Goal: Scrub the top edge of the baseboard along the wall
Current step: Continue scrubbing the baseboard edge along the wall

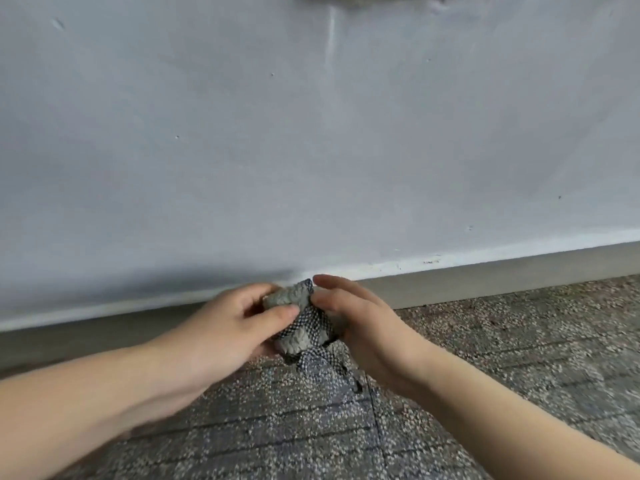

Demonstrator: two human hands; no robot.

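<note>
A grey baseboard [485, 282] runs along the foot of the pale wall [311, 133], rising to the right, with a white painted strip [450, 259] on its top edge. Both hands hold a bunched grey and black-and-white checked cloth [304, 320] just in front of the baseboard, above the floor. My left hand [228, 327] grips the cloth's left side, with the thumb pressed on top of it. My right hand [360, 323] holds the right side from below, and its index finger stretches out over the cloth. A loose end of the cloth hangs down between the wrists.
Speckled grey stone floor [485, 358] with thin joint lines fills the lower half. A shadow lies on the wall's lower left. The wall has small marks and a rough patch at the top edge [349, 0].
</note>
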